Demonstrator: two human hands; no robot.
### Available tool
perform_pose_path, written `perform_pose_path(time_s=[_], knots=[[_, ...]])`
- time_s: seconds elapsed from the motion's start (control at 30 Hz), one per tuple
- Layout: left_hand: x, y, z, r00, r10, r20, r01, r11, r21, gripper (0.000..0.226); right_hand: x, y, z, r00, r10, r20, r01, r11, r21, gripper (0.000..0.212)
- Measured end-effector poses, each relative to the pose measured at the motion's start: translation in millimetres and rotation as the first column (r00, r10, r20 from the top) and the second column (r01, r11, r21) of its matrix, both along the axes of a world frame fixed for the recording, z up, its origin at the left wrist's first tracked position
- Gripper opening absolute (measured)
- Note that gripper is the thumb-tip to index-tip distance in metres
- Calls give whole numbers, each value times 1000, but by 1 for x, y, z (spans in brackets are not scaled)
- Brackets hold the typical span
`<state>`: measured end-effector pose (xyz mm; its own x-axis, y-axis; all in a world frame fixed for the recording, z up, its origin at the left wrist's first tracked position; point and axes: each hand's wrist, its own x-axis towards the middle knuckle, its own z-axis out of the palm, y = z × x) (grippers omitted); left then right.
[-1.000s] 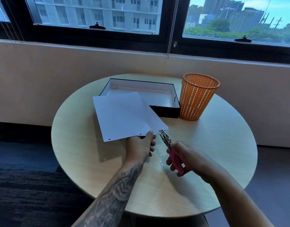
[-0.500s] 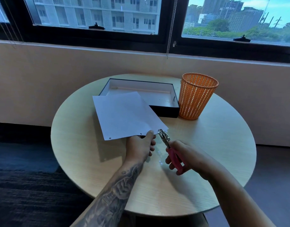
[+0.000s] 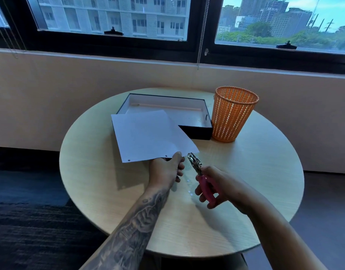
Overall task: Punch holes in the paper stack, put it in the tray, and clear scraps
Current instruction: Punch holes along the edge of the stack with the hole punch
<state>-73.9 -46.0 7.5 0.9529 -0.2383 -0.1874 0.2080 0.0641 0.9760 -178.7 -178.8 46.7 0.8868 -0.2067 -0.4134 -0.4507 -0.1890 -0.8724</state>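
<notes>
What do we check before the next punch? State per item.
1. Left hand grips paper: ok.
2. Right hand grips punch: ok.
3. Paper edge seated in punch: cannot tell; its head is at the near edge.
4. Holes along near edge: two show, ok.
5. Tray open, upright: ok.
6. Scraps cleared from table: not ok; bits lie between the hands.
</notes>
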Motion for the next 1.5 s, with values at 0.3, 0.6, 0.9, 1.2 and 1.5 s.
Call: perform_pose_path(time_s=[0.3, 0.6, 0.9, 1.2, 1.5], knots=[[-4, -4, -3, 1000, 0, -5, 0, 1000, -27, 27, 4, 5, 1, 1000, 11, -2, -11, 1000, 6, 41], [-3, -3, -6, 1000, -3, 3, 4, 999, -46, 27, 9, 1, -5, 1000, 3, -27, -3, 1000, -7, 54], [-3, 2, -19, 999, -13, 31, 15, 995, -94, 29, 9, -4, -4, 983, 118, -144, -91, 979, 183, 60], [-5, -1, -24, 998, -15, 58, 22, 992, -125, 30, 16, -8, -9, 987, 74, -141, -59, 992, 107, 56], [-8, -1, -27, 998, 12, 64, -3, 990, -142, 28, 19, -7, -12, 992, 51, -115, -44, 997, 66, 35]])
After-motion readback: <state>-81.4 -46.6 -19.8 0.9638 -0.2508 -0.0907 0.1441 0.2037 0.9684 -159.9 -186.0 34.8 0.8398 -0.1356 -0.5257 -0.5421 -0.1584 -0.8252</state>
